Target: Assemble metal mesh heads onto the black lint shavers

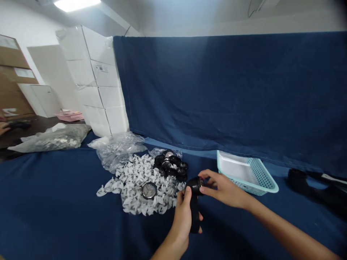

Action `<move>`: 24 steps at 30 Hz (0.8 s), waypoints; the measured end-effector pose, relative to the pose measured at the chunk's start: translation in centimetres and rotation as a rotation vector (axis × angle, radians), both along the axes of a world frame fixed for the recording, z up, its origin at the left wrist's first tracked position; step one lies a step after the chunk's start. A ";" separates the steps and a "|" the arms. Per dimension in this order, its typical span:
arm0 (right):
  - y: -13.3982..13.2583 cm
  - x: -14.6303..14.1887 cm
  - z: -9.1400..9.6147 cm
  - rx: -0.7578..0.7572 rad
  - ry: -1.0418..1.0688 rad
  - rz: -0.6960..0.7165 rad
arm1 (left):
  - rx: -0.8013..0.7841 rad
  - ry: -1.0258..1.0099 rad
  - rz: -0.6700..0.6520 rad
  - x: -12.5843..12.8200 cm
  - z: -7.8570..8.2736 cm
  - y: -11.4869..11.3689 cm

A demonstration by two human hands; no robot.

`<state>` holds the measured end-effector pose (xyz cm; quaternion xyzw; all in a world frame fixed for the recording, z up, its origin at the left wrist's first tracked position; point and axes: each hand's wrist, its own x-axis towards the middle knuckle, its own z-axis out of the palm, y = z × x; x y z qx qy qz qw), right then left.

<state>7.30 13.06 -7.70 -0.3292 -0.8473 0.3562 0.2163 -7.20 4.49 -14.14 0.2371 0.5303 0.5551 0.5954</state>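
My left hand (pixel 184 213) is wrapped round the handle of a black handheld device (pixel 194 209) that looks like a fabric shaver, held with its head up. The fingers of my right hand (pixel 219 187) pinch the round end cap (pixel 201 183) at the device's head, facing right. Just left of the hands spreads a pile of small white plastic parts (pixel 138 180). A black-rimmed round metal mesh cap (pixel 149 190) lies on that pile. Behind it sits a heap of black round caps (pixel 173 168), some showing metal mesh.
A light-blue plastic basket (pixel 267 180) stands right of the hands. Clear plastic bags (pixel 119 146) lie behind the pile, near stacked white boxes (pixel 105 86). A blue curtain (pixel 230 90) closes the back. Black straps (pixel 311 184) lie far right; another person's hand (pixel 3 127) shows far left.
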 end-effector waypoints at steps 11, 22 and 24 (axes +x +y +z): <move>0.6 -0.4 -1.0 -0.046 -0.014 -0.056 | -0.017 0.046 0.015 -0.2 -0.5 0.4; 2.0 -0.9 -2.4 -0.163 0.045 0.028 | -0.022 0.103 0.076 -0.3 -0.9 1.0; 2.3 -1.0 -2.4 -0.160 0.066 0.051 | -0.017 0.086 0.071 -0.5 -0.7 1.1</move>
